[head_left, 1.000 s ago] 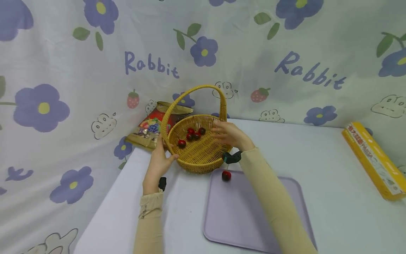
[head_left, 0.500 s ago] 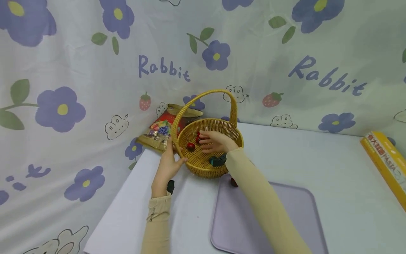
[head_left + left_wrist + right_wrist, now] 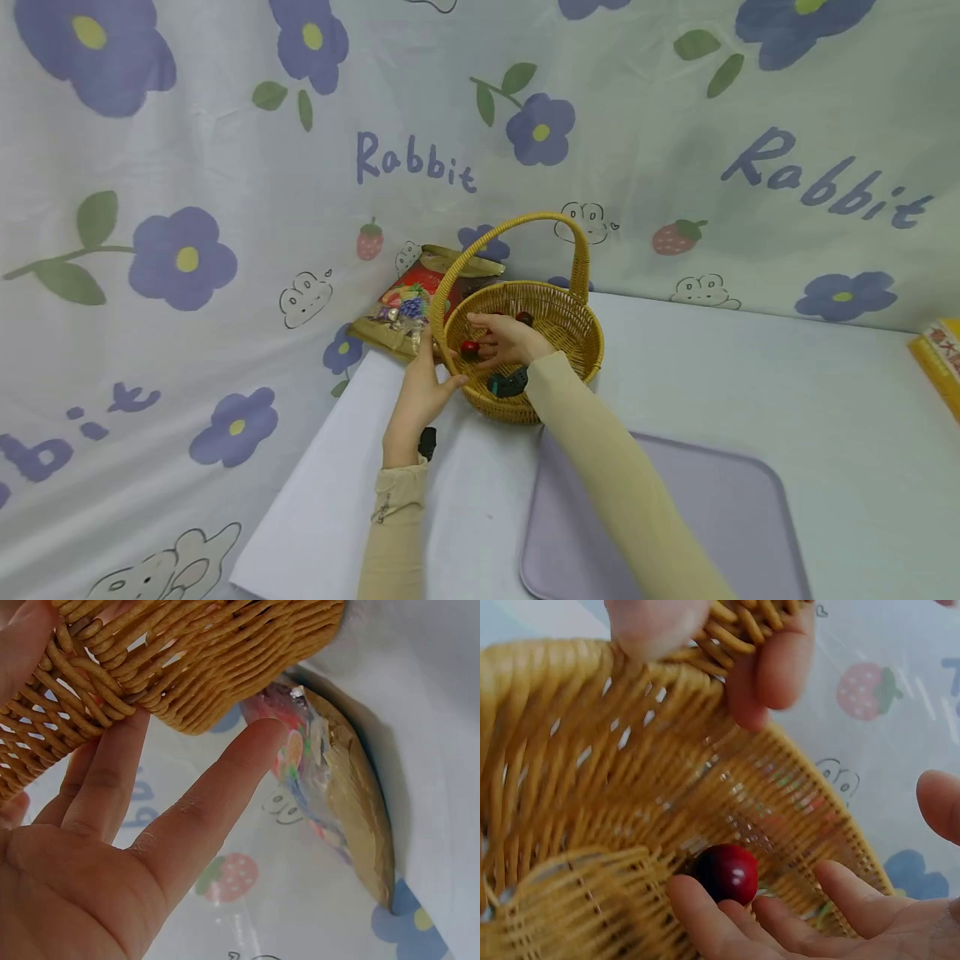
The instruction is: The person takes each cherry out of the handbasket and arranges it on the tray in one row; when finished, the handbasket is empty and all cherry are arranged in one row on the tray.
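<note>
A yellow wicker basket (image 3: pixel 491 407) with a tall arched handle (image 3: pixel 534 218) stands on the white table. At its left side my left hand (image 3: pixel 422 396) holds the rim by the foot of the handle, thumb over the edge and fingers behind the wall. Inside the basket, my right hand (image 3: pixel 504 340) reaches left with fingers extended and spread. A dark red cherry (image 3: pixel 731 874) lies on the woven bottom, right at the right fingertips. Behind the right hand another dark cherry (image 3: pixel 525 318) shows; that hand partly hides the other cherries.
Behind the basket to the left leans a red and gold bag (image 3: pixel 401 308) with fruit printed on it. A lilac tray (image 3: pixel 712 500) lies in front, partly under the right sleeve. A yellow pasta box (image 3: pixel 941 362) is at the right edge, and a patterned curtain (image 3: pixel 637 167) hangs behind.
My right hand has moved from the basket's right side leftward and down to the cherry on the left. The head view has turned left. The tray's cherry is now hidden behind the sleeve.
</note>
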`<state>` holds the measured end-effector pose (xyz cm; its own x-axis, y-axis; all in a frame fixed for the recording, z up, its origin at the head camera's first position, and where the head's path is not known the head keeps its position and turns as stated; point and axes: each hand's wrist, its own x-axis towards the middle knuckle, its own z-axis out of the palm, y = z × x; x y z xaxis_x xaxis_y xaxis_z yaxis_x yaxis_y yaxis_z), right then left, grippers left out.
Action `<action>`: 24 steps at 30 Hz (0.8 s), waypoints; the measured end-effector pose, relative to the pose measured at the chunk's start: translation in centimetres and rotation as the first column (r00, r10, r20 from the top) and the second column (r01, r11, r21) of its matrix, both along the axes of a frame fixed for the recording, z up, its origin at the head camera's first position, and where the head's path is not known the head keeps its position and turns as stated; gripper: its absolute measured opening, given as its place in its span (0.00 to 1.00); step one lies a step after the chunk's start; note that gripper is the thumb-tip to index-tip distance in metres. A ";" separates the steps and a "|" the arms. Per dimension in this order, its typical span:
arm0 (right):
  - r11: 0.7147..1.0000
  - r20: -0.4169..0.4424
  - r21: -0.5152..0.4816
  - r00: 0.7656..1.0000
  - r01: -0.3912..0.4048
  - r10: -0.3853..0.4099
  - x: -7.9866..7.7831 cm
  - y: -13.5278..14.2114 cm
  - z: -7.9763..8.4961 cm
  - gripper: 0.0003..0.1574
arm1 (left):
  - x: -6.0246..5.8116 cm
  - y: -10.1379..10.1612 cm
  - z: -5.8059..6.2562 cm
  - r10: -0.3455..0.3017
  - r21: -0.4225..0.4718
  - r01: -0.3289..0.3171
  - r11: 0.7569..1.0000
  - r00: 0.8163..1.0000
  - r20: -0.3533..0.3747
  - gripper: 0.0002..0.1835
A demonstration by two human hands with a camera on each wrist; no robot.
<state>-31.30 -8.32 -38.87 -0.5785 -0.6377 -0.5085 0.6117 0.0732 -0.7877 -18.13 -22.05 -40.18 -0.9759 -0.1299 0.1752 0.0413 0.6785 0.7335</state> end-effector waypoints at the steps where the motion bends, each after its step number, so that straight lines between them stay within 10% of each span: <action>1: 1.000 0.000 -0.001 1.000 0.002 -0.002 0.1 -0.2 -0.2 0.41 | 0.0 0.1 -0.1 0.000 0.002 0.000 1.000 1.000 0.000 0.49; 24: 0.998 -0.087 0.048 0.996 -0.033 0.037 0.2 -1.3 -1.2 0.26 | -0.3 -0.1 0.0 0.011 0.019 -0.012 1.000 1.000 0.022 0.48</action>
<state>-31.07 -9.65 -40.07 -0.5996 -0.6353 -0.4867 0.5371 0.1314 -0.8333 -18.47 -22.13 -40.15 -0.9779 -0.1440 0.1517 0.0179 0.6650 0.7466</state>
